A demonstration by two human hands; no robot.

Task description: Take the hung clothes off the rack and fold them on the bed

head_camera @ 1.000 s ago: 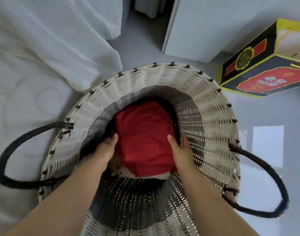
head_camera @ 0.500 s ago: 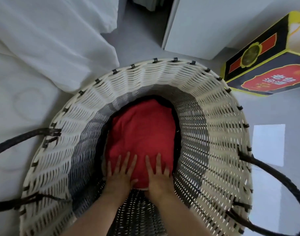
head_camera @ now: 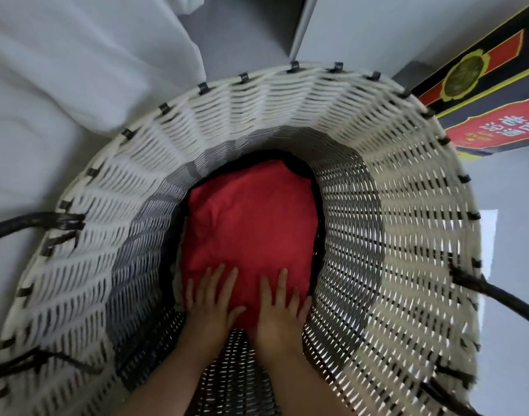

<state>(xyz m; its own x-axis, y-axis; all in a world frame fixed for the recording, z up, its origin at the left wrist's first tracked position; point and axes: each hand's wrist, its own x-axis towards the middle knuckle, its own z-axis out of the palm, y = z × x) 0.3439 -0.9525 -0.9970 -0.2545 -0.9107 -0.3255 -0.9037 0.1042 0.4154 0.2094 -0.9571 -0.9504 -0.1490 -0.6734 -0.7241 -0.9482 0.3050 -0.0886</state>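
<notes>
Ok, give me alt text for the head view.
The left hand and right hand lie flat, fingers straight, on a folded red garment at the bottom of a deep white-and-grey woven basket. Rumpled white bedding lies to its left; a dark blue, red and yellow box sits at upper right.
</notes>
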